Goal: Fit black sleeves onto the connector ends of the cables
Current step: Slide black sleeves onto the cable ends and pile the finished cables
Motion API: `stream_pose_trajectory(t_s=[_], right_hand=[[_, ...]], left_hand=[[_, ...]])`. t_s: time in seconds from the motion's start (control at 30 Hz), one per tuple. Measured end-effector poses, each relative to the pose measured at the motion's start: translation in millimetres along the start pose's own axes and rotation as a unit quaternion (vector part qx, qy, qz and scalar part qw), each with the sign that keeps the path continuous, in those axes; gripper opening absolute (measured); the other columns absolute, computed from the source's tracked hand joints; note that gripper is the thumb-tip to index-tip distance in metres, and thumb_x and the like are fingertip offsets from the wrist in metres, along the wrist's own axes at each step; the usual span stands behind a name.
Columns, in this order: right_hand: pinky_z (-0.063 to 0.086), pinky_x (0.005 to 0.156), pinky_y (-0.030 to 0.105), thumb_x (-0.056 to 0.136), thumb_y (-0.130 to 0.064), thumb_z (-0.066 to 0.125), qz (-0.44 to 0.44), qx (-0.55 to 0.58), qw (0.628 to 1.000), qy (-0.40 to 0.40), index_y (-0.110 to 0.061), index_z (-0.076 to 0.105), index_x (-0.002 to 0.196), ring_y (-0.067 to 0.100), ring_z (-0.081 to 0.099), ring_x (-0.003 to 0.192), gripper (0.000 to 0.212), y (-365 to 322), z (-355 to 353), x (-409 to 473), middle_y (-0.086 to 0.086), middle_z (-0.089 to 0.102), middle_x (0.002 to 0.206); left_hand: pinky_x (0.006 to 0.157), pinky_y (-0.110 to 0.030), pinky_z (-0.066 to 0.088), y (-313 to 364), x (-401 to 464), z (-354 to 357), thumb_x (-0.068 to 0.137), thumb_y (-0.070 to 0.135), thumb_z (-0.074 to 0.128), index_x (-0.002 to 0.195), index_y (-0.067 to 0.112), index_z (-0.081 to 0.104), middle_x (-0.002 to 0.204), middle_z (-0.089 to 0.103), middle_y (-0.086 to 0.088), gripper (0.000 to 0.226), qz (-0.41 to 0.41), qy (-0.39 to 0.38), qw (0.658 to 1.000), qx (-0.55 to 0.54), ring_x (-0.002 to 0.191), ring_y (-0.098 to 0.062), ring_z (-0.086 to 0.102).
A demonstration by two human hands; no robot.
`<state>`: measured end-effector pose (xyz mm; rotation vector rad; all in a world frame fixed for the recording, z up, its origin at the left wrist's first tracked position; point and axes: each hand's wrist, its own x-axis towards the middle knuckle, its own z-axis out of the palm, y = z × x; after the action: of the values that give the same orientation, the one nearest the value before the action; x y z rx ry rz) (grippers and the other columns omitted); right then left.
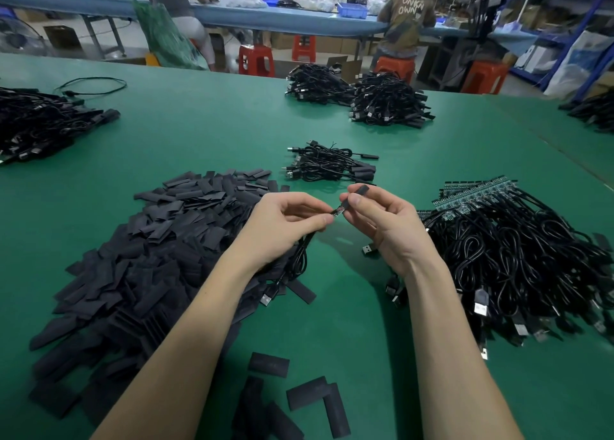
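Loose black sleeves (300,403) nearest, big sleeve pile (149,257) left. Mid-fit: left hand (282,220) pinching cable (299,257) just behind its board end (338,211), right hand (382,217) pinching sleeve (357,195) already started on. Next up, probably sliding it fully over, kept straight. Finished bundle (329,165) beyond.

Your left hand (285,220) and right hand (382,217) sit close together, fingertips nearly meeting, both with curled fingers pinching. Your bare forearms angle inward, wrists slightly raised.
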<state>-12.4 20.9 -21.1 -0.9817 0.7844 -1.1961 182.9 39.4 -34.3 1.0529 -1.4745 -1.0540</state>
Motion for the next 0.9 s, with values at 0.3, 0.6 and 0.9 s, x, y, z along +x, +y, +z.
stream_pose_trajectory(t_s=[0.3, 0.6, 0.9], right_hand=[[0.058, 0.074, 0.019, 0.072, -0.018, 0.081, 0.004, 0.005, 1.0, 0.02, -0.008, 0.073, 0.094, 0.014, 0.074, 0.081, 0.026, 1.9, -1.1, 3.0, 0.013, 0.078, 0.093], [0.058, 0.075, 0.019, 0.078, -0.017, 0.079, 0.028, -0.018, 0.999, -0.01, -0.008, 0.075, 0.09, 0.016, 0.074, 0.083, 0.016, 4.5, 2.8, 1.9, 0.015, 0.077, 0.097], [0.057, 0.076, 0.02, 0.077, -0.022, 0.077, 0.046, -0.031, 0.998, -0.032, -0.006, 0.074, 0.093, 0.013, 0.071, 0.077, 0.023, 5.7, 5.5, 0.8, 0.011, 0.076, 0.091]], left_hand=[[0.081, -0.02, 0.055, -4.2, -0.2, 8.1, 0.08, 0.01, 0.084, 0.091, 0.022, 0.082, 0.088, 0.079, 0.001, 0.017, 0.03, 0.019, 0.999, 0.003, 0.084, -0.014, 0.075], [0.081, -0.022, 0.056, -3.5, 0.2, 6.2, 0.08, 0.01, 0.084, 0.095, 0.016, 0.082, 0.091, 0.079, -0.002, 0.016, 0.053, 0.021, 0.998, -0.009, 0.086, -0.016, 0.076], [0.079, -0.026, 0.059, -1.2, 2.2, 8.6, 0.076, 0.013, 0.087, 0.087, 0.019, 0.08, 0.086, 0.079, -0.008, 0.014, 0.043, 0.034, 0.997, -0.052, 0.078, -0.025, 0.076]])
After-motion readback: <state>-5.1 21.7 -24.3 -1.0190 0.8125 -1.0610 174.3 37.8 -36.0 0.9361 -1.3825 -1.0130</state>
